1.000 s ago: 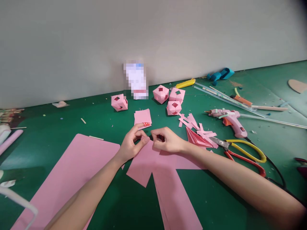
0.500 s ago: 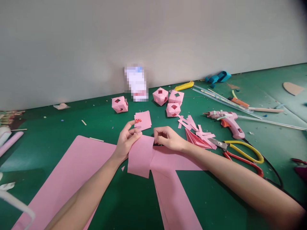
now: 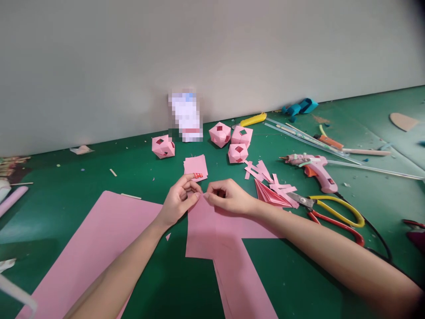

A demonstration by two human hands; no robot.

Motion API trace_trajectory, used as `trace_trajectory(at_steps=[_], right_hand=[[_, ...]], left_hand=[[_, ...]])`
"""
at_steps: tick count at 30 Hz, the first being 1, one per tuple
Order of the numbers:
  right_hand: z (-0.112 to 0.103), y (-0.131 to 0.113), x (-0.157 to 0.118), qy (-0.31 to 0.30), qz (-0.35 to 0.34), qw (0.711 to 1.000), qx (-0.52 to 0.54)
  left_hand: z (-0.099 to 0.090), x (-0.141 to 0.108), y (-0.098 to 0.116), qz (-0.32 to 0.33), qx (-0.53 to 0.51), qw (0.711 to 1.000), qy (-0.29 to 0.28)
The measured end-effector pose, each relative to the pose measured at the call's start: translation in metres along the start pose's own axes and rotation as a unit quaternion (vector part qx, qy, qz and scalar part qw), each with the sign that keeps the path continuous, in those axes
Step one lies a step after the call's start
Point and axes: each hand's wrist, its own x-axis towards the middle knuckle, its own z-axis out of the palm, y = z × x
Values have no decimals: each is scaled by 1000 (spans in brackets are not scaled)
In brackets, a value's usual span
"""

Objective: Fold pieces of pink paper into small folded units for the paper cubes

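A rectangular pink paper piece (image 3: 201,230) hangs from the pinched fingertips of my left hand (image 3: 182,197), which has a red wrap on one finger. My right hand (image 3: 229,196) is closed on the same piece's top edge, its thumb and forefinger close to the left fingertips. Below and right of it, long pink strips (image 3: 247,274) lie on the green table. Just beyond my left hand is a stack of small pink squares (image 3: 195,165). A large pink sheet (image 3: 109,230) extends under my left forearm.
Several folded pink paper shapes (image 3: 220,134) stand near the wall beside a blurred phone (image 3: 186,116). Rightward lie paper scraps (image 3: 262,170), scissors (image 3: 307,201), a pink glue gun (image 3: 318,168), a yellow cutter (image 3: 253,120) and sticks (image 3: 365,152).
My right hand has moved left and down to the paper's top edge, beside my left fingertips. The paper piece has shifted right and now hangs straighter. The view has moved slightly.
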Motion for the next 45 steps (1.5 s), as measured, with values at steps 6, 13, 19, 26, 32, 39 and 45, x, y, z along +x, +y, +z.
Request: trace_trajectory(at_steps=[6, 13, 19, 26, 32, 39, 45], right_hand=[[2, 3, -1, 1, -8, 1000, -2], [-2, 2, 0, 21, 13, 995, 101], [-5, -1, 0, 31, 4, 983, 181], [-9, 6, 1, 105, 8, 959, 262], [-7, 10, 6, 129, 27, 957, 258], [-3, 14, 13, 224, 25, 954, 198], [-1, 14, 10, 176, 2, 974, 140]], left_hand=[[4, -2, 10, -16, 45, 998, -46], [1, 0, 9, -24, 21, 998, -59], [0, 0, 8, -23, 11, 999, -32], [-1, -2, 1, 1, -5, 1000, -29], [-5, -1, -6, 16, -39, 999, -16], [1, -1, -9, 19, -22, 999, -16], [4, 4, -6, 1, -127, 991, 53]])
